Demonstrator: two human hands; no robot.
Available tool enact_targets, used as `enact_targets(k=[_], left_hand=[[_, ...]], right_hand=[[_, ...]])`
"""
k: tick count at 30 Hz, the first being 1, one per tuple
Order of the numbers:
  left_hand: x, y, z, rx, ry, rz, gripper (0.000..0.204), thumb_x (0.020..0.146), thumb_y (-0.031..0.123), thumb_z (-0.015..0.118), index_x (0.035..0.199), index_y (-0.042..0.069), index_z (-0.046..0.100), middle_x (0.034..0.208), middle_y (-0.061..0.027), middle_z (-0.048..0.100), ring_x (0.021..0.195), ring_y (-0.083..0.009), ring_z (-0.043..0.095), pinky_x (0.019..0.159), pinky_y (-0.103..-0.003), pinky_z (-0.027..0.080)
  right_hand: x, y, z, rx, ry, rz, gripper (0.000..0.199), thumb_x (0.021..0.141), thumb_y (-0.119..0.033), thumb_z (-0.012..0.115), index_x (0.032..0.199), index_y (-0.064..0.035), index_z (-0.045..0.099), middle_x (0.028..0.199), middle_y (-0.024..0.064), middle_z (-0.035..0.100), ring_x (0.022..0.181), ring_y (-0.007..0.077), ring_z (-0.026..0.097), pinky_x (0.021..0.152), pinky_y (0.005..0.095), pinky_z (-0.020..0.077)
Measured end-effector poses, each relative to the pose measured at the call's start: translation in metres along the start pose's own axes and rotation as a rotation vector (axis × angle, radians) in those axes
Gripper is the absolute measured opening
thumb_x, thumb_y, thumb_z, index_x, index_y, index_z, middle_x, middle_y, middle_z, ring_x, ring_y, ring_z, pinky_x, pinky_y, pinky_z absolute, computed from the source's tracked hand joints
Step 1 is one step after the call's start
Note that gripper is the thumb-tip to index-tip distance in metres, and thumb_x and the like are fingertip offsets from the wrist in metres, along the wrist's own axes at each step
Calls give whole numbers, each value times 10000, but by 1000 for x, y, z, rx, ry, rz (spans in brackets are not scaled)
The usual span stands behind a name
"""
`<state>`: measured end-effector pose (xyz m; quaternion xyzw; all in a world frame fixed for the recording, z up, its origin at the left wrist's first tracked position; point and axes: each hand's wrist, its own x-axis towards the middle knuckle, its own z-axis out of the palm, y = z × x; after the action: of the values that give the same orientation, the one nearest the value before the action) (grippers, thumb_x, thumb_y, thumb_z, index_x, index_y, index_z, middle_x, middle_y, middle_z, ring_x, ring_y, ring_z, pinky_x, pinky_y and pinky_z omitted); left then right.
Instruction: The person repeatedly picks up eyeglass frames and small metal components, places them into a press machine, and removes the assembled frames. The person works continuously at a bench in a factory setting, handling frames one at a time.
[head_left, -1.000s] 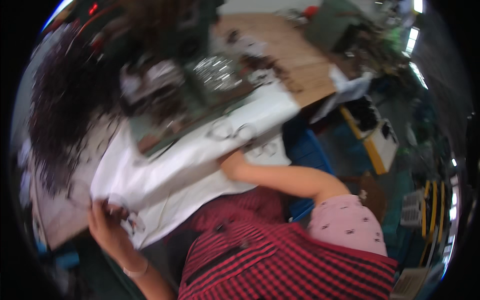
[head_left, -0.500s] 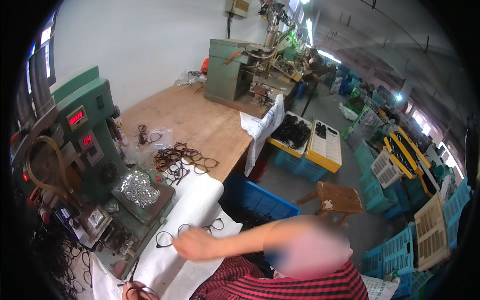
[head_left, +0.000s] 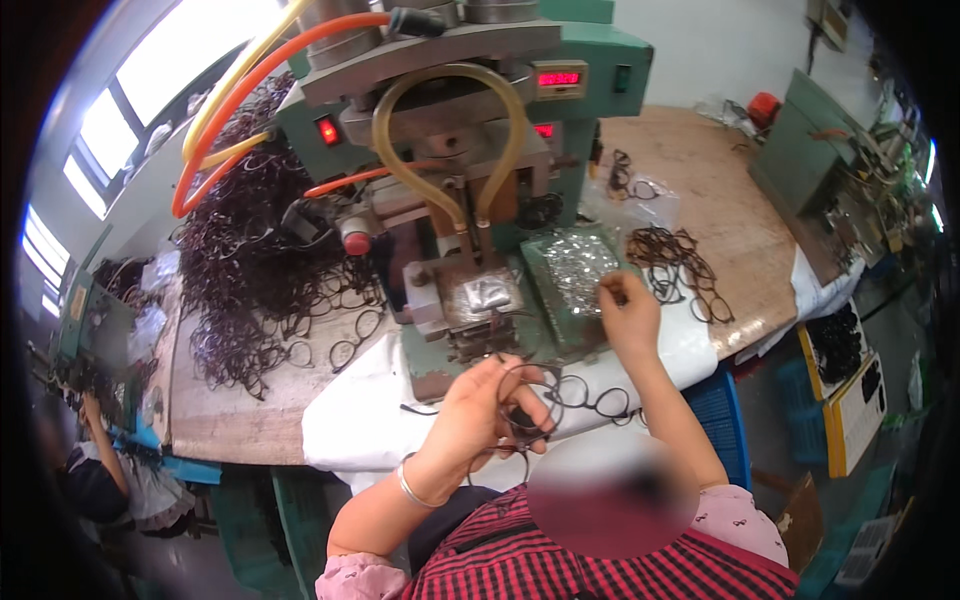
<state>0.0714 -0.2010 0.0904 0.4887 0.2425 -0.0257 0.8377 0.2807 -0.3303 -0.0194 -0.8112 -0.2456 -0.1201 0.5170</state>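
Observation:
My left hand (head_left: 480, 412) is closed around dark round eyeglass frames (head_left: 503, 400), in front of the green press. Another pair of round eyeglass frames (head_left: 592, 400) lies on the white cloth just right of that hand. My right hand (head_left: 632, 318) is at the right edge of a heap of small shiny metal parts (head_left: 582, 270) on a green plate. Its thumb and fingers are pinched together, and whatever is between them is too small to make out. The press's metal fixture (head_left: 482, 297) sits between the two hands, slightly beyond them.
A large tangled pile of dark eyeglass frames (head_left: 250, 260) covers the table left of the press (head_left: 600, 70). A smaller pile of brown frames (head_left: 685, 268) lies to the right. A blue crate (head_left: 718, 415) stands below the table edge. Another person's arm (head_left: 100, 440) shows at far left.
The view has swung left to face the press. My right hand has moved from the frames on the white cloth to the metal parts. My left hand, holding frames, now shows fully.

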Motion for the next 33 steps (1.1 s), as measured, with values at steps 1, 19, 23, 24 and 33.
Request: enact_targets(k=[1, 19, 23, 24, 33], left_hand=[[0, -1, 0, -17, -22, -3, 324, 1019, 265, 406, 1023, -39, 516, 628, -129, 587, 516, -240, 592, 459, -336, 517], [20, 16, 14, -120, 47, 33, 330, 1014, 324, 417, 1061, 11, 507, 639, -94, 594, 491, -207, 596, 349, -263, 331], [37, -19, -8, -139, 120, 197, 258, 944, 232, 453, 1003, -6, 535, 585, -90, 540, 496, -211, 536, 410, -339, 443], [36, -19, -4, -265, 136, 154, 261, 963, 249, 439, 971, 3, 523, 562, -82, 530, 491, -222, 535, 450, -342, 467], [22, -64, -53, -403, -594, 34, 586, 793, 315, 774, 1254, 37, 544, 1122, -128, 575, 941, -232, 564, 873, -411, 472]], right_hand=[[-1, -1, -1, 63, 0, 25, 90, 812, -54, 659, 892, -15, 646, 793, 107, 678, 740, 228, 663, 669, 316, 503], [15, 8, -3, 608, 70, 324, 121, 865, -39, 646, 980, -4, 663, 896, 46, 674, 829, 112, 615, 750, 238, 483], [13, 36, 56, 1442, 99, 462, 162, 933, -26, 501, 1067, 32, 571, 1069, 154, 626, 1009, 261, 620, 926, 372, 523], [18, 17, 52, 1350, 53, 388, 144, 901, -42, 584, 1030, 20, 608, 1023, 118, 653, 947, 233, 636, 890, 343, 521], [-3, -26, 8, 368, -55, 27, 101, 801, -75, 674, 884, -18, 668, 885, 92, 668, 836, 249, 622, 759, 336, 480]])
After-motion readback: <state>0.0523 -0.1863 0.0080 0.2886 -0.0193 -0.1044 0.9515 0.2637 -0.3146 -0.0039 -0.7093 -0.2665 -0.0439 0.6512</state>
